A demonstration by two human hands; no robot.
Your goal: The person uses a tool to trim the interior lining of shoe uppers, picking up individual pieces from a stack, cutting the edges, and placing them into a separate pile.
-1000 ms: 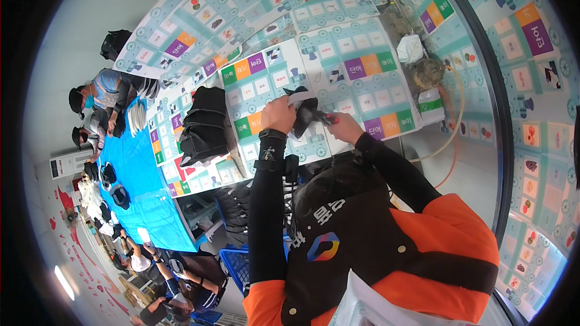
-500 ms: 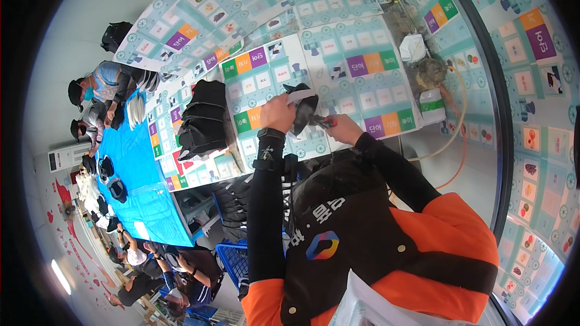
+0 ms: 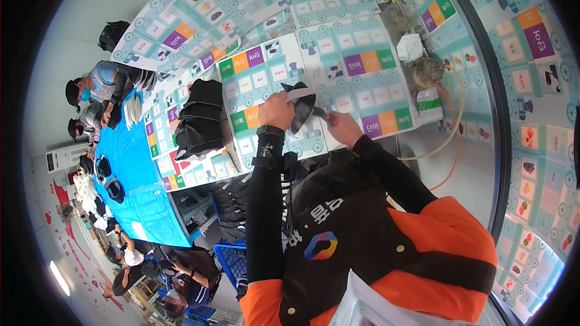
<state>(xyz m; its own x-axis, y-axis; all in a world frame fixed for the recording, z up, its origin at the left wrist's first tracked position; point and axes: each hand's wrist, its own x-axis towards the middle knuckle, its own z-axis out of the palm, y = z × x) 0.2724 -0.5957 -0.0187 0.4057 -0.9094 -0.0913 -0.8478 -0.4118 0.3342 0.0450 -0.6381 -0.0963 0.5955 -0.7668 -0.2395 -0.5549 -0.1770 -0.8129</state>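
Hands: left hand (image 3: pixel 275 110) grips black cloth (image 3: pixel 300 110); right hand (image 3: pixel 342 128) closed on small red tool (image 3: pixel 330 119)
Done: black pile (image 3: pixel 199 118) stacked left of centre on desk (image 3: pixel 362 54)
Left: one piece in work

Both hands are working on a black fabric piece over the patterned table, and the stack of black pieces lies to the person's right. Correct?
Not quite: in the head view the stack of black pieces lies to the person's left, beyond the left hand. The right hand and black fabric piece are as stated.

Bright, even daylight; strong fisheye-bent edges.
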